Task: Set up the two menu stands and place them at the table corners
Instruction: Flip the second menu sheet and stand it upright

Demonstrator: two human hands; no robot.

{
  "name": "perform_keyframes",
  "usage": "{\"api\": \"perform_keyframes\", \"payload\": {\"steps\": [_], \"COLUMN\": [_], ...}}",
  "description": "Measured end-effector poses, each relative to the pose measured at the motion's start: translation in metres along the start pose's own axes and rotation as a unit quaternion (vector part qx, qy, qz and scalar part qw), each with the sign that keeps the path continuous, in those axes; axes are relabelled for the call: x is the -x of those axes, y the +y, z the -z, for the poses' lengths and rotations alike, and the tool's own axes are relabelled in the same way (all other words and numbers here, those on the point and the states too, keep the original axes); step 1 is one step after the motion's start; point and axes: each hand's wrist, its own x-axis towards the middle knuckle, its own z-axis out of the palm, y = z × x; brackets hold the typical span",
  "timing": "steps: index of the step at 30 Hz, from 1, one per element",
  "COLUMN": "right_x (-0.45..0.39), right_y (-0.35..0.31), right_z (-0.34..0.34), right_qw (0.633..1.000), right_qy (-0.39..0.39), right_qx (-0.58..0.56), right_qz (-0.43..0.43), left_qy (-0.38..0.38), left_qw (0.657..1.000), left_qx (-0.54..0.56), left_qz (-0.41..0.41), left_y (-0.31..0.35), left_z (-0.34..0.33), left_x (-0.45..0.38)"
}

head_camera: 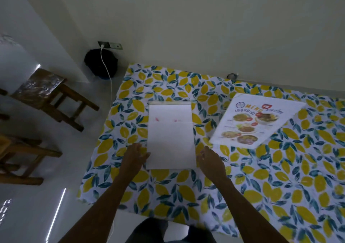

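Two menu stands lying flat on desk: blank-side stand at centre, printed stand at 2 o'clock. Left hand and right hand flanking it, each grip open, empty. Looking light, stiff, slick; taking long edges.

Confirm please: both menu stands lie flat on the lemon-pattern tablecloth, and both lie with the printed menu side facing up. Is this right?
Not quite. The head view shows both lying flat on the tablecloth, but only the right menu stand shows its printed side. The left menu stand, between the left hand and right hand, shows a blank white face.
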Motion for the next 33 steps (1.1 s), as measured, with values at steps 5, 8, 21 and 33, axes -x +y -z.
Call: {"api": "perform_keyframes", "payload": {"steps": [5,8,21,33], "right_x": [0.006,0.007,0.045,0.147], "right_y": [-0.018,-0.022,0.007,0.054], "right_z": [-0.020,-0.025,-0.016,0.026], "right_qw": [1.000,0.999,0.997,0.961], "right_qy": [-0.002,0.010,0.045,0.135], "right_qx": [0.010,-0.010,-0.065,-0.161], "right_qz": [-0.019,-0.033,0.018,0.182], "left_qy": [-0.062,-0.024,0.026,0.114], "left_qw": [0.998,0.997,0.994,0.974], "left_qx": [-0.023,-0.029,0.041,0.057], "left_qz": [-0.021,-0.067,-0.098,-0.189], "left_y": [-0.015,-0.019,-0.013,-0.002], "left_z": [-0.007,-0.013,0.008,0.024], "left_x": [0.002,0.010,0.058,0.167]}}
